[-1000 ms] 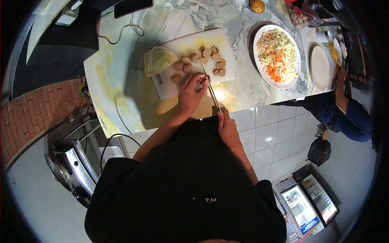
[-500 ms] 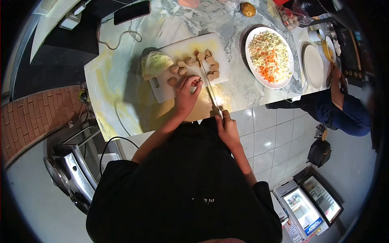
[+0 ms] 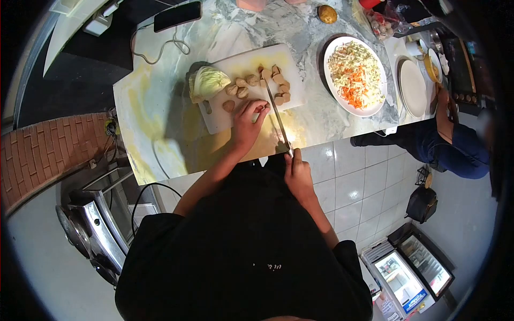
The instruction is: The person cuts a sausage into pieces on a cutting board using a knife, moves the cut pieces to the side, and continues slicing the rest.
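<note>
My right hand (image 3: 299,175) is closed round the handle of a long knife (image 3: 279,117), whose blade reaches up across the right part of a white cutting board (image 3: 218,121). Beside the blade, my left hand (image 3: 248,124) has its fingers curled together at the board's near edge; what they pinch is too small to make out. Several brown round pieces (image 3: 242,92) lie above my left hand, and more cut pieces (image 3: 282,98) are to the right of the blade. A piece of cabbage (image 3: 210,84) rests on the board's left end.
An oval white plate (image 3: 383,80) of shredded vegetables is at the right. A potato (image 3: 327,14) and a phone (image 3: 177,15) with a cable lie at the back. Empty-looking plates (image 3: 413,88) are stacked farther right, near another person (image 3: 455,147).
My right hand and the knife handle have shifted slightly down. My left hand stays in nearly the same place with its fingers still curled.
</note>
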Demonstrator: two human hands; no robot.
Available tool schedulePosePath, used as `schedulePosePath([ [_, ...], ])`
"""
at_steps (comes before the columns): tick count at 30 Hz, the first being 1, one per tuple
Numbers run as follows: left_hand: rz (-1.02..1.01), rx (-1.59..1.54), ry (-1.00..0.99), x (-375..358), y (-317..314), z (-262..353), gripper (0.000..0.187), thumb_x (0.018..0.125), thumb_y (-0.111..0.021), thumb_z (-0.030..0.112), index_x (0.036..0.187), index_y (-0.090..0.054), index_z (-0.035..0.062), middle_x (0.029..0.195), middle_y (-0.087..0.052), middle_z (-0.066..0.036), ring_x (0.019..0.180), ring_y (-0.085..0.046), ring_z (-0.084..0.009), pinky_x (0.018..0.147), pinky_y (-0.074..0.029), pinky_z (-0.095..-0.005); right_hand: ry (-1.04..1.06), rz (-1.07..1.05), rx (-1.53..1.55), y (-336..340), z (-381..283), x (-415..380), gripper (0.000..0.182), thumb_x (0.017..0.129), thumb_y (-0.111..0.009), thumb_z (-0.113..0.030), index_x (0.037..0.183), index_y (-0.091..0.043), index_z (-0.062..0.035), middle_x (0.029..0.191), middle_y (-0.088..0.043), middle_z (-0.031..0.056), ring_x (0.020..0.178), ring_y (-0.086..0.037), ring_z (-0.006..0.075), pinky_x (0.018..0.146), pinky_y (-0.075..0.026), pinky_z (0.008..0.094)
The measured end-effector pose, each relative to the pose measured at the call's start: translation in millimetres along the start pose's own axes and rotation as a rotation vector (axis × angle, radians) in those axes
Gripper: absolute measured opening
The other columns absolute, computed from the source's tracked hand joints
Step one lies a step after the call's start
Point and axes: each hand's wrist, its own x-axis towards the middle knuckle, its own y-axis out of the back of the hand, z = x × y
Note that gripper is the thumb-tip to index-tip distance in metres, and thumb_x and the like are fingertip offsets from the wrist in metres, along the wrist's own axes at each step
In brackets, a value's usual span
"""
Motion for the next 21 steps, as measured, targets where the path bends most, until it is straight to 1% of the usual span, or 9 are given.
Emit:
schedulePosePath([
  [3,0.001,-0.019,0.000,0.2,-0.6,0.7,0.016,0.087,-0.072,0.008,0.102,-0.067,0.0035,0.091,-0.067,-0.010,0.080,-0.068,-0.0220,0.074,-0.054,-0.0330,-0.002,0.003,-0.022,-0.3,-1.9,-2.3,0.020,0.102,-0.050,-0.017,0.103,-0.044,0.0028,0.065,-0.060,0.0294,0.066,-0.061,0.0506,0.053,-0.046,0.0573],
  [5,0.004,-0.024,-0.008,-0.1,-0.6,0.3,0.016,0.087,-0.072,0.008,0.102,-0.067,0.0032,0.092,-0.067,-0.010,0.080,-0.067,-0.0219,0.074,-0.054,-0.0328,-0.003,0.015,0.040,-1.8,-1.1,-4.4,0.023,0.103,-0.050,-0.018,0.108,-0.045,0.0037,0.063,-0.057,0.0309,0.066,-0.057,0.0533,0.054,-0.041,0.0561],
  [11,0.004,-0.018,0.017,-1.2,-0.3,2.2,0.016,0.087,-0.072,0.008,0.101,-0.067,0.0029,0.091,-0.067,-0.009,0.081,-0.068,-0.0214,0.074,-0.054,-0.0325,0.001,0.017,0.046,-2.2,-3.1,-6.9,0.024,0.103,-0.049,-0.017,0.113,-0.046,0.0045,0.065,-0.058,0.0319,0.066,-0.058,0.0533,0.055,-0.041,0.0568],
  [18,0.014,-0.017,0.014,-2.0,-0.7,1.3,0.014,0.087,-0.072,0.007,0.100,-0.067,0.0027,0.091,-0.067,-0.009,0.081,-0.068,-0.0206,0.074,-0.054,-0.0322,-0.002,0.013,0.059,-3.1,-5.3,-8.3,0.024,0.103,-0.049,-0.016,0.115,-0.046,0.0045,0.066,-0.059,0.0324,0.069,-0.059,0.0532,0.056,-0.042,0.0576],
  [21,0.007,-0.028,-0.001,-1.7,-1.1,-2.0,0.014,0.089,-0.071,0.008,0.101,-0.066,0.0024,0.093,-0.068,-0.010,0.081,-0.068,-0.0216,0.075,-0.054,-0.0334,-0.011,0.015,0.039,-3.8,-5.9,-8.0,0.024,0.103,-0.049,-0.017,0.114,-0.046,0.0040,0.067,-0.059,0.0325,0.069,-0.059,0.0536,0.056,-0.042,0.0575],
])
